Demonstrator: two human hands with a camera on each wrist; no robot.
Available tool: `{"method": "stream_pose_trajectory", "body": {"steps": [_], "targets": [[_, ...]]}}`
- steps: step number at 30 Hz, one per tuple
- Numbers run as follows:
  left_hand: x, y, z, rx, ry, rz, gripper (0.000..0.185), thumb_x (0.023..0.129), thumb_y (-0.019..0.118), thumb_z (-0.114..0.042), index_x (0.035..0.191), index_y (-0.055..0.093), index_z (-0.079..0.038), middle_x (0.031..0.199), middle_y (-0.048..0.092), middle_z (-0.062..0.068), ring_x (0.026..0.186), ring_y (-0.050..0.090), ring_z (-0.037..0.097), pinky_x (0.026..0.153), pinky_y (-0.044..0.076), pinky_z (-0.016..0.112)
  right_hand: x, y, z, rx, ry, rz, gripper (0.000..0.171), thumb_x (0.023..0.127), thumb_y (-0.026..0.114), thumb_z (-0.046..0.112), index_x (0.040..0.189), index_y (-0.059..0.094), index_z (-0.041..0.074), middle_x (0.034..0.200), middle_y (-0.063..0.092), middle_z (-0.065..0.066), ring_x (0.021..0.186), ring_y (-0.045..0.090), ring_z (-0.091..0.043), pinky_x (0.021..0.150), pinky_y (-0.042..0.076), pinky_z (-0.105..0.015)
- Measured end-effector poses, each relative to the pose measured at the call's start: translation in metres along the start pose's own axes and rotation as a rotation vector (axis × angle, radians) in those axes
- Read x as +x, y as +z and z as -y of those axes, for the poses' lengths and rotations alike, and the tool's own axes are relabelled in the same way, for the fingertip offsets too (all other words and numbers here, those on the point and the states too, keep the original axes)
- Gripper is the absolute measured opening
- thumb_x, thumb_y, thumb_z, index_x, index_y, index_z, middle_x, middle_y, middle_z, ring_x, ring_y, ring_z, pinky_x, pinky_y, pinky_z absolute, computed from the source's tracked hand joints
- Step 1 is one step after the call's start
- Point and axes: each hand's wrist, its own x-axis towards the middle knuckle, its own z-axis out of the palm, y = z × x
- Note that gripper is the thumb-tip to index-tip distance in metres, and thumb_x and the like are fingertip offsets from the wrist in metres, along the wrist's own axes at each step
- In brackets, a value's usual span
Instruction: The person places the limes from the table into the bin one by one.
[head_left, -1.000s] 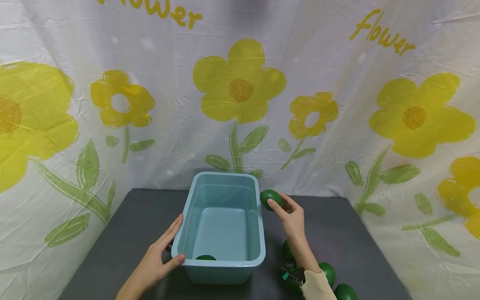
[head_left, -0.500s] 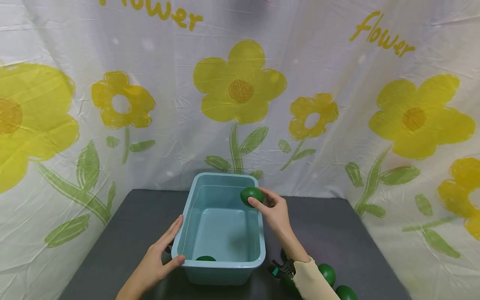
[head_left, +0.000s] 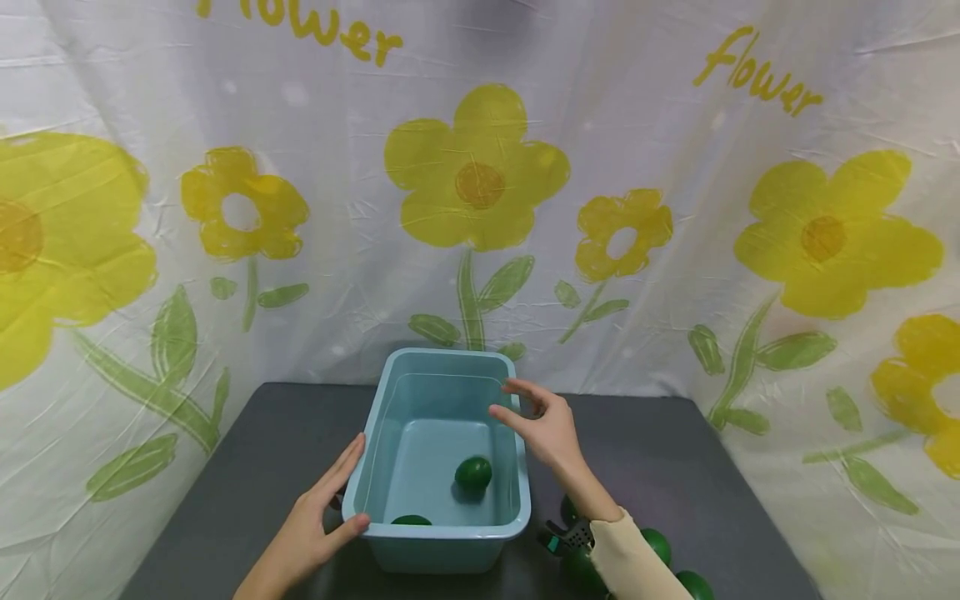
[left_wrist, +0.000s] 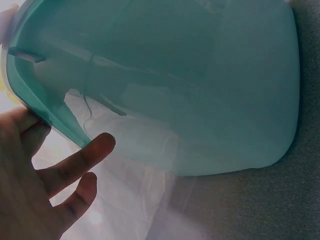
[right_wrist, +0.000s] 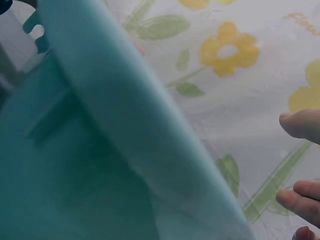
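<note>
A dark grey table stands before a white cloth backdrop printed with yellow flowers and green leaves. The right hand hangs over the far right corner of a light blue tub, its fingers spread loosely and holding nothing; in the right wrist view the fingertips show apart from the tub's rim. Below that hand, a green ball lies on the tub's floor, towards the right wall. A second green ball sits against the near wall, half hidden by the rim. The left hand rests on the tub's near left corner, thumb hooked at the rim, fingers straight along the outer wall; the left wrist view shows those fingers flat beside the tub. On the table right of the tub, more green balls lie close together, partly covered by the cream sleeve.
</note>
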Motion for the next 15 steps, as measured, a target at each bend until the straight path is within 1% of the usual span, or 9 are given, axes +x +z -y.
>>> {"method": "stream_pose_trajectory", "body": {"steps": [2, 4, 7, 9, 13, 15], "targets": [[-0.001, 0.0, 0.001, -0.008, 0.002, 0.001, 0.088, 0.095, 0.078, -0.026, 0.169, 0.032, -0.019, 0.173, 0.033, 0.01, 0.147, 0.023, -0.016, 0.093, 0.056, 0.041, -0.001, -0.002, 0.0, -0.012, -0.001, -0.008, 0.054, 0.088, 0.088, 0.034, 0.137, 0.073, 0.018, 0.127, 0.077, -0.004, 0.085, 0.055, -0.022, 0.077, 0.037, -0.034], [-0.001, -0.001, 0.001, -0.006, 0.001, 0.001, 0.088, 0.095, 0.078, -0.027, 0.169, 0.031, -0.019, 0.173, 0.033, 0.01, 0.147, 0.023, -0.016, 0.093, 0.056, 0.04, -0.002, -0.005, 0.0, -0.022, 0.0, -0.017, 0.056, 0.088, 0.089, 0.034, 0.138, 0.072, 0.017, 0.127, 0.077, -0.002, 0.09, 0.055, -0.022, 0.079, 0.036, -0.036], [-0.002, -0.002, 0.001, 0.004, -0.008, -0.002, 0.088, 0.095, 0.078, -0.027, 0.169, 0.031, -0.021, 0.173, 0.033, 0.008, 0.147, 0.023, -0.015, 0.094, 0.056, 0.042, -0.004, -0.01, -0.002, -0.046, -0.01, -0.023, 0.057, 0.087, 0.089, 0.036, 0.139, 0.072, 0.018, 0.128, 0.077, -0.002, 0.084, 0.046, -0.021, 0.078, 0.034, -0.037], [-0.002, -0.001, 0.001, 0.011, -0.009, -0.004, 0.088, 0.095, 0.078, -0.028, 0.169, 0.031, -0.021, 0.173, 0.034, 0.009, 0.148, 0.023, -0.014, 0.096, 0.056, 0.044, -0.006, -0.015, -0.004, -0.064, -0.02, -0.029, 0.058, 0.087, 0.089, 0.036, 0.14, 0.071, 0.018, 0.129, 0.076, -0.002, 0.089, 0.047, -0.023, 0.08, 0.033, -0.039], [-0.001, 0.001, 0.002, -0.034, -0.012, 0.008, 0.087, 0.097, 0.077, -0.027, 0.17, 0.029, -0.021, 0.174, 0.031, 0.009, 0.147, 0.026, -0.013, 0.089, 0.056, 0.038, -0.011, -0.029, -0.009, -0.114, -0.038, -0.061, 0.056, 0.088, 0.089, 0.033, 0.139, 0.071, 0.017, 0.128, 0.076, -0.004, 0.088, 0.044, -0.026, 0.08, 0.032, -0.039], [-0.001, 0.001, 0.002, -0.035, -0.017, 0.008, 0.087, 0.097, 0.076, -0.026, 0.17, 0.029, -0.022, 0.174, 0.031, 0.008, 0.147, 0.026, -0.012, 0.091, 0.056, 0.038, -0.013, -0.035, -0.012, -0.131, -0.037, -0.082, 0.056, 0.088, 0.089, 0.032, 0.139, 0.072, 0.017, 0.128, 0.076, -0.004, 0.09, 0.045, -0.026, 0.081, 0.033, -0.038]]}}
